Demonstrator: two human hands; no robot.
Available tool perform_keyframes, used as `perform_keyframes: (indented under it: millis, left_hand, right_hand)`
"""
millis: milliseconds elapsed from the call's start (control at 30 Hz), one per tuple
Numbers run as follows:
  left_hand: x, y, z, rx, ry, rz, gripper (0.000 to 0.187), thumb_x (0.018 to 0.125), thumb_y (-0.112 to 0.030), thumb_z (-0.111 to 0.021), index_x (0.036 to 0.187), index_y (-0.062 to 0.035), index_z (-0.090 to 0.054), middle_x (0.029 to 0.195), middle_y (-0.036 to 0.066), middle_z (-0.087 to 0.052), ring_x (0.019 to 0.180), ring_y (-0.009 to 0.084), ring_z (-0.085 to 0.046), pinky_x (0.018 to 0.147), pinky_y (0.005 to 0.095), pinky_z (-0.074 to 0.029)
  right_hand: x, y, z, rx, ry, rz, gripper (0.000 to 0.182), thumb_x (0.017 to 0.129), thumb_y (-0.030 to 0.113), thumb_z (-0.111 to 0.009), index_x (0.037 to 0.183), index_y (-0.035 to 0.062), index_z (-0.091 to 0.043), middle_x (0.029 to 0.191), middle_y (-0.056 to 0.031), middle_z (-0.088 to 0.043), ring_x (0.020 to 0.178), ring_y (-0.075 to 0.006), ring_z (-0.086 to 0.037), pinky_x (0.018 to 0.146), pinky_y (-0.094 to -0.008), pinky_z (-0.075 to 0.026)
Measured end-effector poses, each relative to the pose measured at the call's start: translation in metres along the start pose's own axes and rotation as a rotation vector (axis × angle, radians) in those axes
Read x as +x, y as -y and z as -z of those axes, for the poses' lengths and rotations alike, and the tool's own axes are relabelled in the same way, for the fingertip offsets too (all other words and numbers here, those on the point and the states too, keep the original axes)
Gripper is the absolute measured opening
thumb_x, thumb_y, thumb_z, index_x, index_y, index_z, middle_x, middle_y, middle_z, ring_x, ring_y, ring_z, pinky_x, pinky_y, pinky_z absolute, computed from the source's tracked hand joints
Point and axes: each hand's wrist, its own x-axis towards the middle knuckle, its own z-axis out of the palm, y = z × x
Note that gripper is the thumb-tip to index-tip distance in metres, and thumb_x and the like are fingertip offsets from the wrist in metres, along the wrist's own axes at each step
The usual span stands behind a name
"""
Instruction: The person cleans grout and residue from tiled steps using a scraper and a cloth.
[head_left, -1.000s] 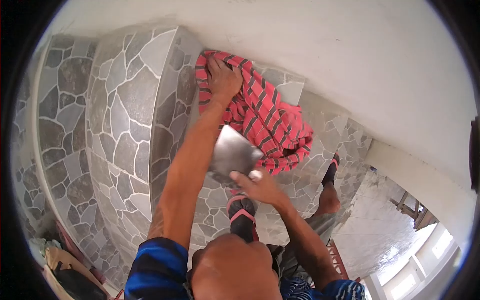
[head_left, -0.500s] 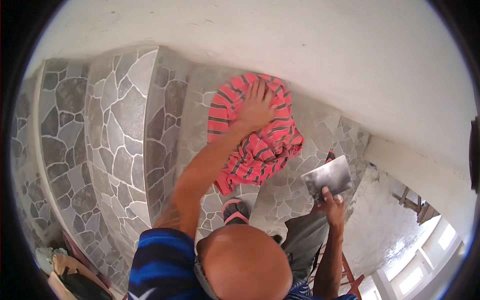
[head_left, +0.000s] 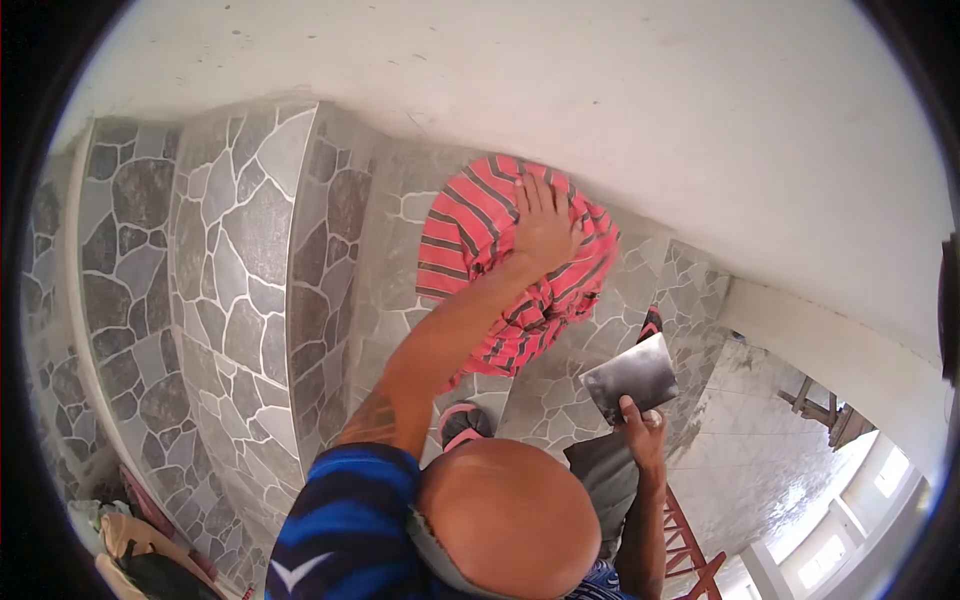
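Observation:
My left hand (head_left: 546,228) lies flat with fingers stretched out on a red cloth with dark stripes (head_left: 455,245). The cloth is bunched and creased against the foot of the wall, over a stone-patterned floor. In my right hand (head_left: 643,432) is a flat, rectangular metal plate (head_left: 632,380), grey with a shiny smear. My thumb presses on its lower edge, and the fingers behind it are partly hidden. The plate is held up off the floor, apart from the cloth.
A pale wall (head_left: 560,80) runs along the top. Stone-patterned steps (head_left: 240,220) stand at left, with bags (head_left: 140,545) at lower left. A red metal frame (head_left: 690,550) and wooden pieces (head_left: 828,410) are at lower right. A sandaled foot (head_left: 465,422) is below the cloth.
My left hand has slid right across the cloth, spreading its right side outward. My right hand and the metal plate have shifted slightly left and down.

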Motion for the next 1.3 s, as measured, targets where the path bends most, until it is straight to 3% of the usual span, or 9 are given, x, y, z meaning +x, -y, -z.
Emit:
perform_keyframes:
  millis: [167,233,333,533,633,733,933,1000,1300]
  left_hand:
    - [-0.031,0.142,0.021,-0.105,0.337,0.053,0.042,0.091,-0.034,-0.054,0.117,0.0001,-0.059,0.122,0.029,-0.055,0.117,0.0442,-0.049,0.098,0.0543,-0.04]
    - [-0.027,0.17,0.007,0.004,-0.288,0.44,0.046,0.092,-0.037,-0.052,0.119,0.0008,-0.059,0.123,0.028,-0.054,0.119,0.0464,-0.048,0.102,0.0586,-0.036]
    - [0.016,0.132,-0.027,0.315,-0.24,0.584,0.052,0.092,-0.04,-0.049,0.119,0.0036,-0.058,0.122,0.028,-0.054,0.12,0.0495,-0.046,0.107,0.0637,-0.028]
    - [-0.007,-0.015,-0.001,-0.079,-0.039,-0.273,0.051,0.091,-0.037,-0.05,0.123,0.0027,-0.056,0.122,0.022,-0.058,0.117,0.0445,-0.051,0.105,0.0613,-0.034]
    - [-0.015,0.002,-0.012,-0.618,0.019,-0.224,0.045,0.088,-0.031,-0.055,0.123,-0.0025,-0.058,0.117,0.017,-0.06,0.109,0.0379,-0.057,0.099,0.0507,-0.043]
    - [-0.029,0.08,-0.009,-0.173,0.031,-0.093,0.038,0.082,-0.026,-0.063,0.112,-0.0042,-0.059,0.112,0.016,-0.06,0.1,0.0335,-0.061,0.08,0.0493,-0.051]
    - [-0.023,0.147,-0.009,0.33,-0.179,0.616,0.057,0.094,-0.039,-0.048,0.128,0.0076,-0.054,0.136,0.03,-0.05,0.129,0.0521,-0.041,0.107,0.0647,-0.029]
    - [0.024,0.104,0.018,0.029,0.507,0.431,0.062,0.096,-0.04,-0.044,0.129,0.0125,-0.05,0.139,0.036,-0.044,0.136,0.0571,-0.029,0.109,0.0686,-0.02]
    - [-0.01,0.055,-0.011,-0.018,0.053,-0.204,0.05,0.096,-0.033,-0.046,0.132,0.0,-0.052,0.133,0.023,-0.053,0.128,0.0425,-0.044,0.109,0.0561,-0.031]
  right_hand:
    - [0.004,-0.007,0.014,-0.068,-0.049,0.088,0.047,0.091,0.041,-0.067,0.07,-0.0021,-0.067,0.065,-0.0036,-0.062,0.063,-0.0122,-0.057,0.061,-0.0304,-0.045]
    - [0.0,0.004,0.016,-0.112,-0.027,0.047,0.044,0.092,0.039,-0.066,0.075,-0.0014,-0.068,0.065,-0.0029,-0.062,0.063,-0.0125,-0.055,0.064,-0.0316,-0.045]
    - [-0.006,0.006,0.009,0.001,0.027,0.01,0.041,0.093,0.037,-0.065,0.079,-0.001,-0.067,0.068,-0.0019,-0.062,0.063,-0.0125,-0.054,0.063,-0.0318,-0.044]
    - [-0.006,-0.04,0.004,-0.057,-0.08,0.149,0.04,0.093,0.037,-0.065,0.08,-0.0005,-0.064,0.073,-0.0012,-0.061,0.066,-0.0118,-0.055,0.063,-0.0303,-0.045]
    - [-0.015,-0.001,0.017,-0.09,-0.039,-0.014,0.038,0.092,0.035,-0.067,0.096,-0.0022,-0.064,0.082,-0.0047,-0.064,0.077,-0.0147,-0.058,0.073,-0.0312,-0.047]
    - [-0.012,0.014,0.027,-0.148,0.033,-0.148,0.04,0.092,0.037,-0.068,0.097,-0.0023,-0.067,0.083,-0.0055,-0.066,0.081,-0.0137,-0.061,0.075,-0.0314,-0.049]
    - [-0.012,-0.021,0.01,-0.031,-0.052,-0.003,0.043,0.093,0.037,-0.065,0.071,0.0001,-0.062,0.066,0.0002,-0.057,0.063,-0.0119,-0.05,0.059,-0.0316,-0.04]
    - [-0.013,-0.024,0.008,-0.057,-0.061,0.048,0.043,0.093,0.037,-0.065,0.072,-0.0004,-0.062,0.065,0.0,-0.057,0.063,-0.0119,-0.05,0.059,-0.0318,-0.04]
    - [-0.026,0.04,0.001,-0.08,-0.015,-0.017,0.043,0.092,0.037,-0.066,0.073,-0.0011,-0.062,0.068,-0.0022,-0.058,0.066,-0.012,-0.05,0.061,-0.0301,-0.041]
